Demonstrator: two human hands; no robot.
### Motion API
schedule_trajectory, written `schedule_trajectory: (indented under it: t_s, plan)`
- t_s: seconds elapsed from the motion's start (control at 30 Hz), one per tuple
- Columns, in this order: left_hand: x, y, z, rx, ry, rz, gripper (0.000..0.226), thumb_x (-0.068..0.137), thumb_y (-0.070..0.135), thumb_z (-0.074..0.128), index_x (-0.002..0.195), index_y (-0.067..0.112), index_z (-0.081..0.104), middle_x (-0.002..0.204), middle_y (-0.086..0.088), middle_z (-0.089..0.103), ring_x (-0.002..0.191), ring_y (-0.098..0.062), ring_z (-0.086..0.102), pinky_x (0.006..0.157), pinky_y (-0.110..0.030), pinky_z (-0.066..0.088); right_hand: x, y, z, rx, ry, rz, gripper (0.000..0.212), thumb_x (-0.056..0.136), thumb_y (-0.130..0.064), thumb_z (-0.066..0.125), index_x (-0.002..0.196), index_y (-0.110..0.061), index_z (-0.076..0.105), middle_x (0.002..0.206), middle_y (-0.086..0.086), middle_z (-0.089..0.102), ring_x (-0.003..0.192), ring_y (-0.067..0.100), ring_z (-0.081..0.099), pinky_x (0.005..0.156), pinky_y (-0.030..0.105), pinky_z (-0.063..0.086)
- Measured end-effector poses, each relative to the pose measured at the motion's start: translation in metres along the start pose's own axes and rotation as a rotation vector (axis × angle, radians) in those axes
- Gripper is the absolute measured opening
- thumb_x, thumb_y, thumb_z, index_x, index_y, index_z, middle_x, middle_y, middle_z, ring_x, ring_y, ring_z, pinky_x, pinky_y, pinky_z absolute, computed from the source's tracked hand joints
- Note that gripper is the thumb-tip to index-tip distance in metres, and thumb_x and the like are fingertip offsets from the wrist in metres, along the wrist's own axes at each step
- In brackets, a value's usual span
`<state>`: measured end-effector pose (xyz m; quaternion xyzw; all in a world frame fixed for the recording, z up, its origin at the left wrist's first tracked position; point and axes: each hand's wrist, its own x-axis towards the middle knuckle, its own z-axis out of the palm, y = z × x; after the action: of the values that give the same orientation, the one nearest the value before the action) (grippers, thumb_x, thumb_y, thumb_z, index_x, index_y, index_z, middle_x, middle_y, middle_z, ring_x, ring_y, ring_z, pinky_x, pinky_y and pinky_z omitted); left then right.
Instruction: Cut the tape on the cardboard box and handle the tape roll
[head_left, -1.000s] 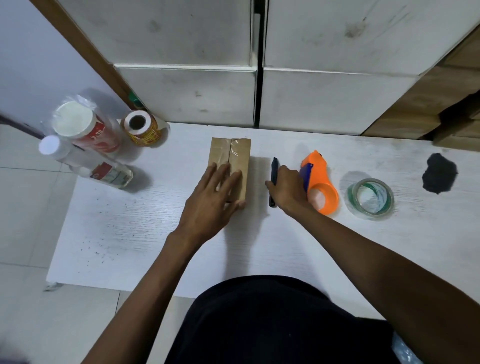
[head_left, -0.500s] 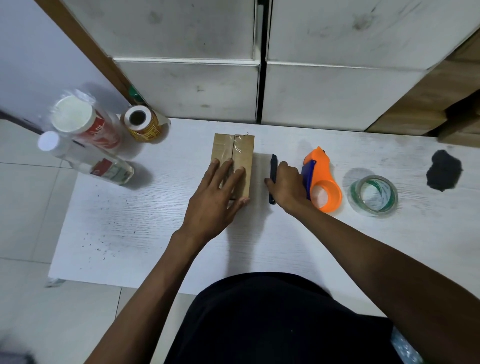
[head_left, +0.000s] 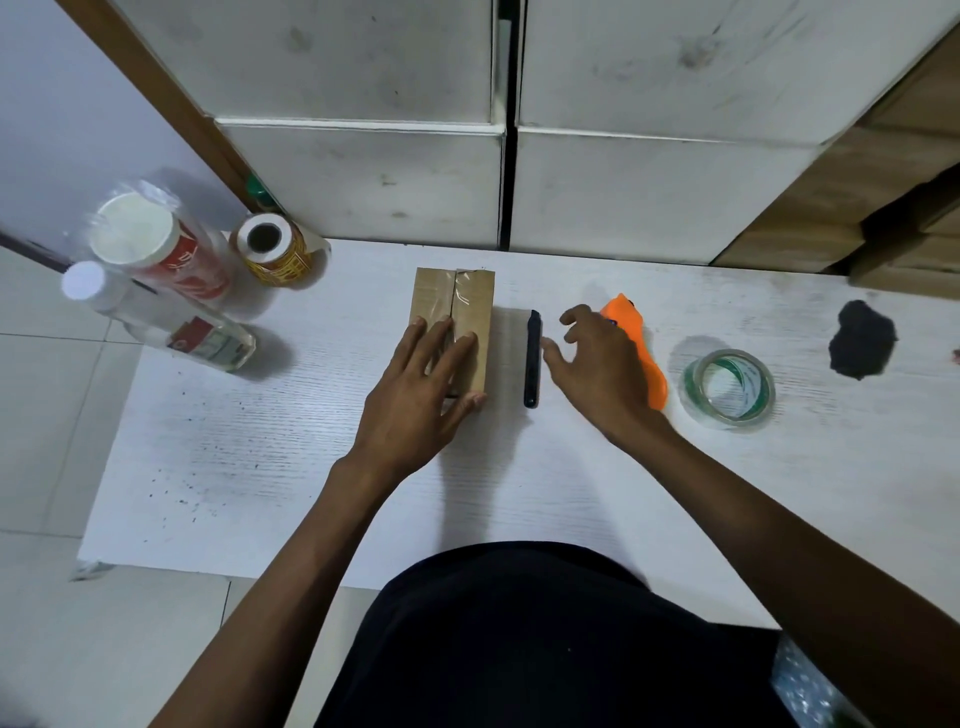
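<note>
A small cardboard box (head_left: 470, 301) with clear tape along its top seam lies in the middle of the white table (head_left: 260, 457). My left hand (head_left: 415, 395) rests flat on the box's near half, fingers spread. A black cutter (head_left: 532, 358) lies on the table just right of the box. My right hand (head_left: 597, 374) hovers beside the cutter with fingers apart, holding nothing. An orange tape dispenser (head_left: 636, 332) sits partly hidden behind that hand. A clear tape roll (head_left: 730, 388) with green print lies flat further right.
At the table's left end stand a clear bottle (head_left: 156, 322), a red-labelled container (head_left: 156, 249) with a white lid and a yellow label roll (head_left: 272, 252). A black crumpled lump (head_left: 860, 340) lies far right. White cabinet panels (head_left: 363, 176) rise behind the table.
My right hand has let go of the black cutter, which now lies free on the table, and opened its fingers. My left hand stays on the box.
</note>
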<state>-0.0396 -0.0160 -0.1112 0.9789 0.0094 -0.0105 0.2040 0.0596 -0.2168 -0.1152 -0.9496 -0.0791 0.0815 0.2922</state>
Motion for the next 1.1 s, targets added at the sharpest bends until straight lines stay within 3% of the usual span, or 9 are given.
schedule_trajectory:
  t_s: [0.13,0.27,0.4,0.6,1.0,1.1]
  plan:
    - [0.0,0.001,0.0,-0.032,0.005,-0.008,0.064,0.091,0.053,0.049,0.147,0.024,0.043,0.16,-0.001,0.032,0.151,-0.024,0.018,0.08,-0.044,0.058,-0.002,0.026,-0.024,-0.151,0.101,0.046,0.052,0.083,-0.044,0.066,0.121,-0.011,0.057,0.119,0.011,0.06,0.114,0.033,0.051,0.084,0.04,0.047]
    - [0.0,0.0,0.0,-0.045,0.008,-0.008,0.064,0.091,0.053,0.048,0.147,0.024,0.042,0.16,-0.001,0.031,0.152,-0.023,0.016,0.08,-0.044,0.058,-0.013,0.051,-0.029,-0.208,-0.024,0.214,0.082,0.074,-0.058,0.069,0.137,-0.012,0.044,0.138,0.013,0.05,0.124,0.036,0.047,0.088,0.046,0.05]
    - [-0.001,0.001,0.0,-0.051,0.005,-0.008,0.064,0.091,0.054,0.047,0.148,0.025,0.041,0.16,0.0,0.03,0.152,-0.023,0.014,0.082,-0.046,0.057,-0.029,0.062,-0.023,-0.228,-0.109,0.2,0.096,0.068,-0.062,0.072,0.141,-0.012,0.037,0.132,0.015,0.053,0.116,0.037,0.054,0.079,0.043,0.053]
    - [-0.002,0.0,-0.001,-0.049,0.009,-0.013,0.065,0.09,0.054,0.047,0.148,0.025,0.041,0.16,-0.001,0.031,0.151,-0.024,0.016,0.082,-0.047,0.057,-0.035,0.066,-0.018,-0.241,-0.083,0.157,0.091,0.069,-0.053,0.076,0.14,-0.01,0.036,0.118,0.017,0.057,0.102,0.038,0.059,0.067,0.037,0.048]
    - [-0.002,-0.006,-0.006,-0.074,-0.01,-0.026,0.062,0.091,0.047,0.059,0.147,0.029,0.039,0.16,0.002,0.029,0.151,-0.021,0.014,0.086,-0.049,0.057,-0.036,0.071,-0.019,-0.221,-0.091,0.151,0.092,0.07,-0.052,0.077,0.14,-0.01,0.035,0.119,0.016,0.056,0.103,0.036,0.058,0.068,0.037,0.049]
    - [-0.003,-0.003,-0.009,-0.096,-0.001,-0.008,0.063,0.091,0.044,0.062,0.147,0.027,0.04,0.159,-0.001,0.029,0.15,-0.025,0.017,0.093,-0.048,0.054,-0.039,0.065,-0.021,-0.211,-0.117,0.153,0.093,0.069,-0.053,0.077,0.14,-0.011,0.035,0.121,0.017,0.056,0.105,0.036,0.057,0.067,0.035,0.045]
